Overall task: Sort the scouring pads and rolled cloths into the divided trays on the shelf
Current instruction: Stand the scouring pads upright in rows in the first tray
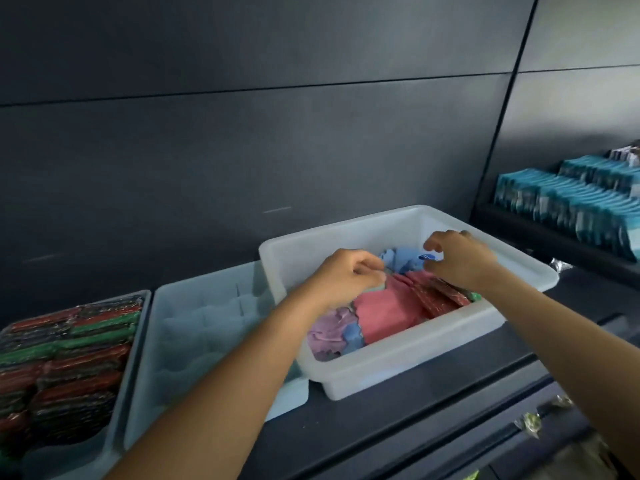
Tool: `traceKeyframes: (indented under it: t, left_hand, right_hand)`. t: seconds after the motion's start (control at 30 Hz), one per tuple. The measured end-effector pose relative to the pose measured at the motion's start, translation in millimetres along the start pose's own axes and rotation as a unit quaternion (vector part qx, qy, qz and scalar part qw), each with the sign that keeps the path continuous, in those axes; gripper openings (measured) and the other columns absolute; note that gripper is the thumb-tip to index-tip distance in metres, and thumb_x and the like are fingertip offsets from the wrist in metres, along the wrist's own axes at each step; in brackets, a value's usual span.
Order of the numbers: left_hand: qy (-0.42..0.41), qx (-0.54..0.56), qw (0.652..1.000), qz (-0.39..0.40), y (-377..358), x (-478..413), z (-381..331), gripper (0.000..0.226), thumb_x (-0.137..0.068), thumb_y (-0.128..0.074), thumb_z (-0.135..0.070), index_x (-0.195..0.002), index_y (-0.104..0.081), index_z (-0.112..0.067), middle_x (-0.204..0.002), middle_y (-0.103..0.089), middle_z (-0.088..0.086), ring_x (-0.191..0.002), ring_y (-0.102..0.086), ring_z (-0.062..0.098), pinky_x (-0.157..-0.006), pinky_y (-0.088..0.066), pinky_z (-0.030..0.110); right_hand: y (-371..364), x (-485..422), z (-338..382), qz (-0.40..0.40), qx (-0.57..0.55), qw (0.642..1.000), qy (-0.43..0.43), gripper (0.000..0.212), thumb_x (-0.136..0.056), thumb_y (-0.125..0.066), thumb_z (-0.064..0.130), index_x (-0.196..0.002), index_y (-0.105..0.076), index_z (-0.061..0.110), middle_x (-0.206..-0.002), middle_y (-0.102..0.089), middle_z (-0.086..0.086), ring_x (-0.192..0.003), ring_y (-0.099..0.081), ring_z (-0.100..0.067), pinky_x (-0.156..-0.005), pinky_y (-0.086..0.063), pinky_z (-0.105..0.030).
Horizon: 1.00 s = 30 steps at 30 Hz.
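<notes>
Two forearms reach far into the bin (388, 372); left hand (348, 273) and right hand (462, 259) apart, fingers curled over the cloths (381, 313), grip impossible to tell; red pads (438, 296) at the bin's right; its left corner overlaps the divided tray (180, 358); pad tray (133, 358) left; bare shelf (485, 396) near right; blue cloth (401, 261) label blurred.

A dark grey panelled wall (242, 150) fills the background, crossed by thin seams. At far right a dark ledge (536, 233) carries rows of teal packets (571, 199) standing upright and packed close, with a few darker packets (627, 155) behind them. A crinkled silver wrapper (561, 264) lies just below the ledge. Lower right, foil-wrapped pieces (530, 422) sit blurred.
</notes>
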<state>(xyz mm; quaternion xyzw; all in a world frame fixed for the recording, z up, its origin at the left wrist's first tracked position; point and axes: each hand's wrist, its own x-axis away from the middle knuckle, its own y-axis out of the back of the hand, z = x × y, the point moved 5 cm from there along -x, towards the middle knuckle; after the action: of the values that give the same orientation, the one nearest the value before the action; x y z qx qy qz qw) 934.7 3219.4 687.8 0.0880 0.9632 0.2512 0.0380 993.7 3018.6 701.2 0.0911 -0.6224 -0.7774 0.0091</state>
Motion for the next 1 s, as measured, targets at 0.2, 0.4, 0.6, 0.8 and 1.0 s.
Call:
traceKeyframes:
  t: [0.2,0.4,0.6,0.8,1.0]
  left_hand:
    - [0.172,0.024,0.983,0.054,-70.7,-60.4,4.8,0.015,-0.091,-0.067,-0.022,-0.100,-0.061,-0.011,-0.100,-0.059,0.010,-0.085,-0.061,0.021,-0.094,-0.055,0.040]
    - [0.221,0.004,0.970,0.099,-115.7,-76.6,4.0,0.038,-0.094,-0.062,-0.020,-0.128,-0.054,-0.005,-0.108,-0.066,0.015,-0.085,-0.066,0.026,-0.080,-0.058,0.036]
    - [0.165,0.006,0.986,-0.001,-75.3,-72.8,-0.2,0.010,-0.088,-0.063,-0.009,-0.092,-0.062,-0.018,-0.090,-0.062,0.008,-0.077,-0.058,0.023,-0.069,-0.052,0.033]
    - [0.085,0.089,0.984,-0.129,0.5,-18.9,9.6,0.028,-0.090,-0.065,-0.011,-0.110,-0.051,-0.024,-0.097,-0.061,0.000,-0.065,-0.059,0.013,-0.047,-0.049,0.022]
    - [0.039,0.182,0.954,-0.234,70.0,49.3,19.2,0.031,-0.092,-0.059,-0.002,-0.116,-0.051,-0.019,-0.105,-0.061,0.001,-0.077,-0.067,0.013,-0.060,-0.059,0.028]
  right_hand:
    - [-15.7,-13.0,-40.3,0.102,0.078,0.990,-0.054,0.044,-0.084,-0.061,0.048,-0.109,-0.052,0.012,-0.120,-0.059,-0.010,-0.106,-0.058,-0.030,-0.083,-0.047,-0.036]
    - [-7.3,-7.6,-29.7,0.042,0.103,0.993,-0.026,0.022,-0.089,-0.058,0.032,-0.092,-0.047,0.014,-0.110,-0.062,-0.011,-0.100,-0.060,-0.033,-0.071,-0.039,-0.031]
    - [20.6,6.3,-16.0,-0.127,0.120,0.984,0.019,0.027,-0.092,-0.046,0.027,-0.107,-0.066,0.019,-0.107,-0.064,-0.005,-0.106,-0.056,-0.029,-0.064,-0.037,-0.032]
    - [44.8,20.8,25.6,-0.273,-0.006,0.961,0.049,0.026,-0.096,-0.045,0.029,-0.109,-0.062,0.015,-0.104,-0.061,-0.007,-0.103,-0.056,-0.031,-0.060,-0.033,-0.032]
    - [45.1,29.5,84.4,-0.263,-0.172,0.945,0.093,0.019,-0.096,-0.051,0.029,-0.103,-0.059,0.013,-0.097,-0.064,-0.007,-0.089,-0.059,-0.033,-0.063,-0.039,-0.034]
